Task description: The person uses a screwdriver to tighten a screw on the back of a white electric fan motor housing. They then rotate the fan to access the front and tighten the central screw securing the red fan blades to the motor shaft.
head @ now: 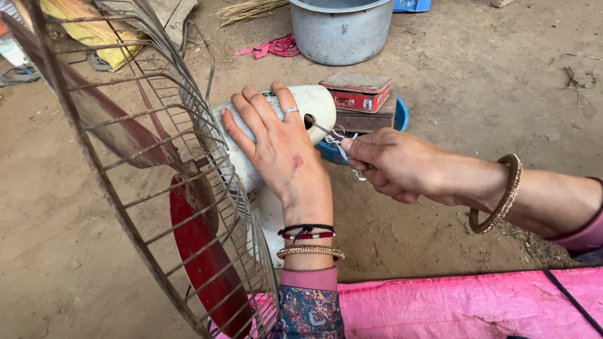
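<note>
My left hand (pixel 281 150) lies flat over the white motor housing (pixel 314 103) of the fan, fingers spread and pressing down on its top, a ring on one of them and bracelets at the wrist. My right hand (pixel 392 164) is closed, fingers pressed together around a thin metal tool (pixel 321 129), most likely a small screwdriver though I can hardly see its grip, and its tip reaches into the dark hole in the rear of the housing. The fan rests on the dirt ground (pixel 490 94) with its rusty wire guard (pixel 151 163) tilted toward me on the left, the red blades (pixel 207 263) showing behind the wires. Just behind the housing sits a shallow blue dish (pixel 399 116), and on it a dark flat box with a red tin (pixel 358 94) stacked on top, its lid closed, so I cannot tell what it holds. Further back stands a grey metal pot (pixel 342 28); only its wall shows, not the inside. A pink scrap of cloth (pixel 273 47) lies beside the pot, and a pink sheet (pixel 465 304) covers my lap at the bottom edge
</note>
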